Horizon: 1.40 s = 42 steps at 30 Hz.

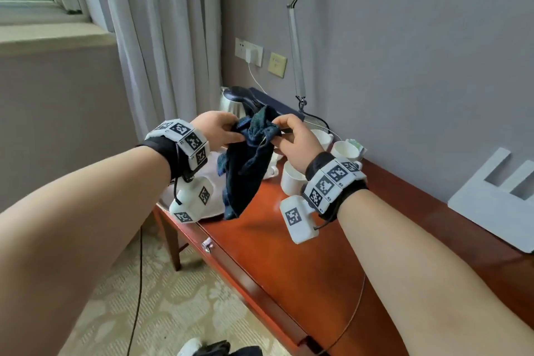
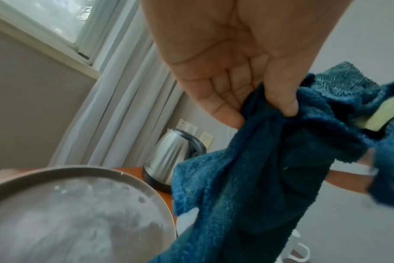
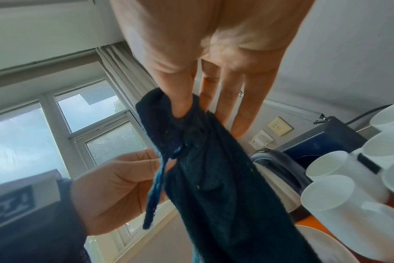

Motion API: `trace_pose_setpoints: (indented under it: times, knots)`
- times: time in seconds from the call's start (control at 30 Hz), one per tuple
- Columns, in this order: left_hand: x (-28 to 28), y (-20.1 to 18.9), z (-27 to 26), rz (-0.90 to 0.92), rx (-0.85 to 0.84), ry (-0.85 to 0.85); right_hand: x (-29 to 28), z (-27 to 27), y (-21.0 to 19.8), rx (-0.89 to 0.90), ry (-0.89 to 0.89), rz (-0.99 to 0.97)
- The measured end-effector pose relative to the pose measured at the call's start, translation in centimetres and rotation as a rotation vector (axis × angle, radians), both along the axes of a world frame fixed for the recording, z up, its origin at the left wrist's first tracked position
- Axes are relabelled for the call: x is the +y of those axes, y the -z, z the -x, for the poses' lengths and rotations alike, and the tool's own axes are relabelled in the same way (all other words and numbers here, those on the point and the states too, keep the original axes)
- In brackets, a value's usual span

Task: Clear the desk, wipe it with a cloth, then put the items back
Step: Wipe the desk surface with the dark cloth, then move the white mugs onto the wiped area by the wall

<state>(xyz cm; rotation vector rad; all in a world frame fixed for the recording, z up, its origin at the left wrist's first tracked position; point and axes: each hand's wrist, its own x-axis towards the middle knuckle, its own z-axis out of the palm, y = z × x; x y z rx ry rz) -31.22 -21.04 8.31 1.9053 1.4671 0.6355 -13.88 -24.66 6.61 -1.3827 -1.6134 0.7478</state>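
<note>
1. The left hand [image 1: 217,128], sitting just left of centre in the head view, is pinching the top edge of the cloth [image 1: 249,159] between thumb and fingers; the left wrist view is showing the thumb pressing a fold of it against the fingers.
2. The right hand [image 1: 294,139], just right of centre, is pinching the same bunched top of the cloth with thumb and forefinger, while its other fingers [image 3: 247,113] are hanging straight and touching nothing. Both hands are probably holding it this way to shake it open or fold it into a pad for wiping.
3. The cloth, dark blue and fluffy, is hanging crumpled from the two pinches, raised above the desk [image 1: 289,240], its lower end dangling near a white plate [image 1: 212,208] below the left wrist; whether it is touching the plate is hard to tell.
4. Behind the hands, toward the upper middle, a steel kettle [image 2: 169,156] is standing on the desk, and white cups [image 3: 331,192] are clustering to the right of the cloth.
5. These things are sitting crowded at the far end, seemingly to free the bare wood nearer the camera for wiping.
6. A white board [image 1: 497,202] is leaning against the wall at the right edge.
</note>
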Motion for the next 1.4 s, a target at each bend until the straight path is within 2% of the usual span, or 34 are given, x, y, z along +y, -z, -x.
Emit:
trace_pose_setpoints:
  times: [0.13,0.23,0.4,0.6,0.7,0.83,0.97,1.1,1.23,1.33,1.4]
  knots:
    - [5.0,0.3,3.0,0.003,0.066,0.044,4.1,3.0,0.9,0.050,0.023,0.060]
    - [8.2,1.1,4.9,-0.017,0.191,0.128,6.8,4.8,1.9,0.030,0.042,0.102]
    - [12.4,4.5,6.8,0.033,0.358,0.235,9.9,7.0,4.6,0.008,0.066,0.260]
    - [15.3,9.5,7.5,0.136,0.381,0.364,12.3,8.6,9.7,-0.114,0.146,0.452]
    - [16.4,11.6,7.6,0.189,0.487,0.367,12.7,8.8,11.3,-0.207,0.191,0.551]
    - [17.7,13.6,7.5,0.266,0.589,0.390,12.8,9.0,12.6,-0.183,0.213,0.666]
    - [18.5,13.6,7.2,0.261,0.687,0.385,12.7,8.4,12.5,-0.153,0.283,0.700]
    - [18.9,12.4,5.8,0.135,0.650,0.254,12.1,6.9,10.9,-0.155,0.418,0.608]
    - [18.3,11.8,2.7,0.086,0.518,0.350,10.2,4.4,9.2,-0.114,0.577,0.480]
    - [17.7,12.1,0.1,0.085,0.434,0.417,8.7,2.0,8.4,-0.287,0.735,0.451]
    - [17.5,12.6,-1.7,0.089,0.403,0.427,7.8,0.4,8.4,-0.388,0.802,0.503]
